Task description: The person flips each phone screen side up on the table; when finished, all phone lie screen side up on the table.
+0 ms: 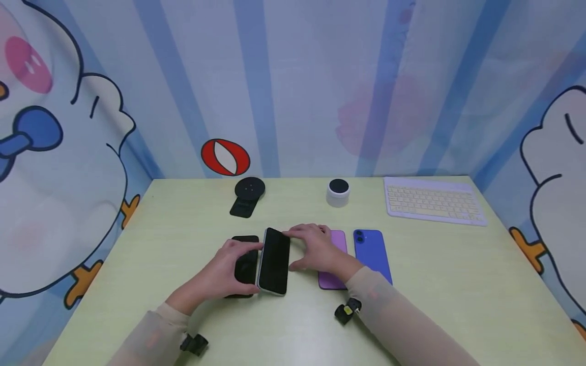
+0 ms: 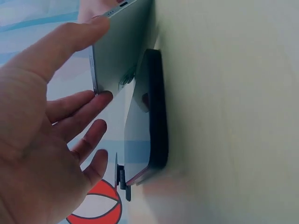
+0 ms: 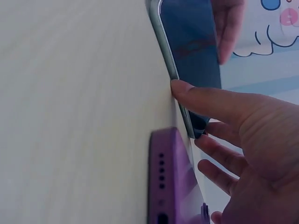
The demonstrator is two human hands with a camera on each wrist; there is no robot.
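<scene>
A smartphone with a pale frame and dark screen is tilted, its left long edge raised off the table. My left hand holds that edge, thumb at the near corner and fingers farther up; the left wrist view shows the pale back and camera. On the other long edge, my right hand grips with thumb and fingertips. Under the left hand lies a black phone, screen up. A purple phone is partly hidden below the right hand and wrist. Beside it lies a blue phone, back up.
Toward the back of the table stand a black folding stand with a round plate and a small white cylinder with a dark top. A lilac keyboard lies at the back right. A printed curtain rises behind the table.
</scene>
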